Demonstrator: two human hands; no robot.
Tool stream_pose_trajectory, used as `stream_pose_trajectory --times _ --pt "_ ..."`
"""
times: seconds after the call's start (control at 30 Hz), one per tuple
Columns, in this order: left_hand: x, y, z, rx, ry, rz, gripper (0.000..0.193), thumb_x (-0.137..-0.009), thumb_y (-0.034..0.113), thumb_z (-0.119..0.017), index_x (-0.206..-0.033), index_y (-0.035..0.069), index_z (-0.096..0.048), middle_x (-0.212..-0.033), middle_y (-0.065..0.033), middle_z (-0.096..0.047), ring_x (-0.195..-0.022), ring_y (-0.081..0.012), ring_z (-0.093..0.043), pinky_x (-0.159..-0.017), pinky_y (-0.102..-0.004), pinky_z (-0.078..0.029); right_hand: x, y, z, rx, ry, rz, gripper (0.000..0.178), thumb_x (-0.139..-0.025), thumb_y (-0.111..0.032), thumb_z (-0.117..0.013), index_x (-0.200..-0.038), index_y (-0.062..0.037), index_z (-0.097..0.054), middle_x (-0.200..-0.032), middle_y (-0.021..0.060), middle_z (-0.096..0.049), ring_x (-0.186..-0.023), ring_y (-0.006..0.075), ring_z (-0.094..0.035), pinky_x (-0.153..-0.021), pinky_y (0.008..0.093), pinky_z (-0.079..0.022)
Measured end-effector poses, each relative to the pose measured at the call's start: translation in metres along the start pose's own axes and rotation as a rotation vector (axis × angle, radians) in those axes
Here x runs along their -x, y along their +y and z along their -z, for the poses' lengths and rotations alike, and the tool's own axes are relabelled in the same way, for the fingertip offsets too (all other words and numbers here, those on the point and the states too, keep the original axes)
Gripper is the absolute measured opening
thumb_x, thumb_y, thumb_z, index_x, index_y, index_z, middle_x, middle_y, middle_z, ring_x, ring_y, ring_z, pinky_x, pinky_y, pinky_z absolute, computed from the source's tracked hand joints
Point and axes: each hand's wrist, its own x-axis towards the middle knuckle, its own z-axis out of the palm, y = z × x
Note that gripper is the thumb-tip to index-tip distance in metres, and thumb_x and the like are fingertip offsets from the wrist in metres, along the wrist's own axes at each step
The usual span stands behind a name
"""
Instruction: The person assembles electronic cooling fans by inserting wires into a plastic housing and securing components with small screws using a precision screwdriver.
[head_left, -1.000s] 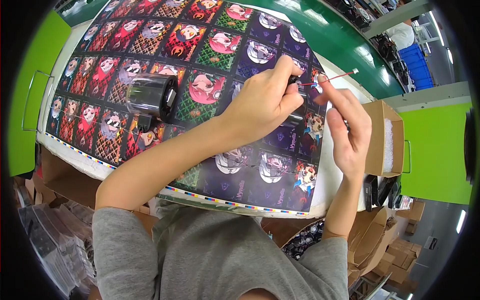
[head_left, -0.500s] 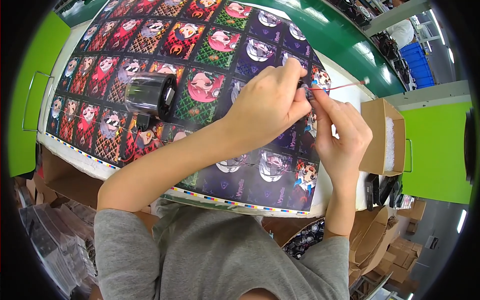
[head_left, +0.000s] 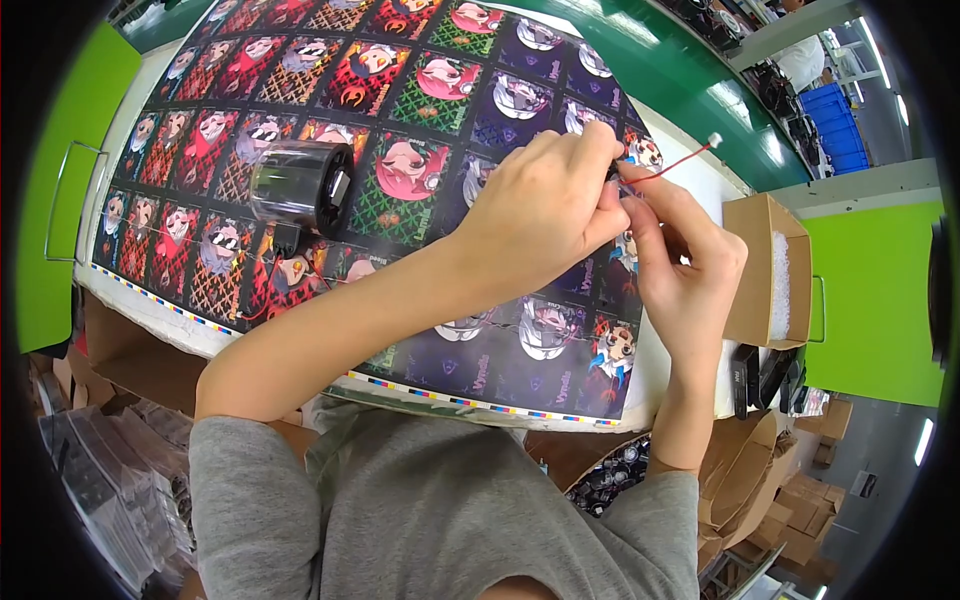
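Over the right part of the printed sheet, my two hands meet with fingertips pinched together. My left hand [head_left: 535,205] is closed on a small black part [head_left: 614,172], mostly hidden by the fingers. Thumb and forefinger of my right hand [head_left: 690,255] close around a thin red wire [head_left: 672,168] beside that part. The wire's free end carries a small white connector plug [head_left: 714,140], sticking out to the upper right. Left of my left forearm, a clear plastic cylinder with a black end [head_left: 290,185] lies on its side. Near it sits a small black block [head_left: 287,238] with thin wires.
A large sheet of cartoon-character prints [head_left: 415,180] covers the white worktable. At the right stand an open cardboard box [head_left: 735,270] with white filling and several black boxes [head_left: 745,378]. Below the table edge is a bag of dark round parts [head_left: 620,470]. Green panels flank both sides.
The red wire's plug end has swung upward and slightly left. My right fingers have curled and shifted slightly at the small part; my left hand has barely moved.
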Motion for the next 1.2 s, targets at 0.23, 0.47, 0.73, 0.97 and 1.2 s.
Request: stream_pose_trajectory --times 0.23,0.47,0.73,0.97,1.2 --pt "-0.002 0.004 0.008 0.035 -0.119 0.1 0.027 -0.072 0.006 -0.054 -0.096 -0.002 -0.045 -0.089 -0.0177 -0.056 -0.081 -0.0327 -0.056 -0.068 -0.0375 -0.046 0.002 -0.001 -0.002 -0.055 0.007 -0.069 0.015 -0.072 0.006 -0.06 -0.086 0.0017 -0.063 -0.078 0.0114 -0.065 -0.056 0.0139 -0.061 -0.049 0.0225 -0.045" --pt "-0.004 -0.005 0.009 0.201 -0.123 0.116 0.025 -0.076 0.006 -0.052 -0.099 -0.001 -0.045 -0.089 -0.0166 -0.055 -0.084 -0.0308 -0.056 -0.071 -0.0348 -0.044 0.002 0.004 -0.006 -0.094 -0.035 0.012 0.023 -0.069 0.011 -0.057 -0.09 0.0019 -0.063 -0.068 0.0124 -0.061 -0.054 0.0186 -0.059 -0.05 0.0243 -0.046" --pt "-0.002 -0.007 0.006 0.236 -0.097 0.147 0.023 -0.077 0.007 -0.049 -0.098 -0.001 -0.045 -0.09 -0.0164 -0.054 -0.084 -0.0307 -0.055 -0.071 -0.035 -0.043 0.005 0.008 -0.015 -0.187 0.024 -0.025 0.022 -0.071 0.01 -0.058 -0.091 0.0012 -0.063 -0.072 0.0126 -0.063 -0.055 0.0154 -0.059 -0.05 0.0238 -0.045" --pt "-0.004 -0.003 0.005 0.195 -0.072 0.167 0.023 -0.076 0.008 -0.052 -0.097 0.0 -0.046 -0.088 -0.0161 -0.055 -0.082 -0.0319 -0.055 -0.069 -0.0365 -0.044 0.007 0.002 -0.021 0.091 0.156 0.084 0.028 -0.069 0.008 -0.06 -0.094 -0.0027 -0.063 -0.062 0.0079 -0.058 -0.049 0.0152 -0.055 -0.047 0.0258 -0.044" --pt "-0.003 -0.001 0.009 0.133 -0.072 0.189 0.024 -0.074 0.007 -0.053 -0.095 0.0 -0.045 -0.083 -0.0167 -0.056 -0.077 -0.0319 -0.056 -0.067 -0.0378 -0.044 -0.001 0.009 -0.014 0.442 0.344 0.338 0.027 -0.072 0.006 -0.059 -0.097 -0.0039 -0.063 -0.068 0.0061 -0.06 -0.048 0.0116 -0.053 -0.042 0.0239 -0.041"
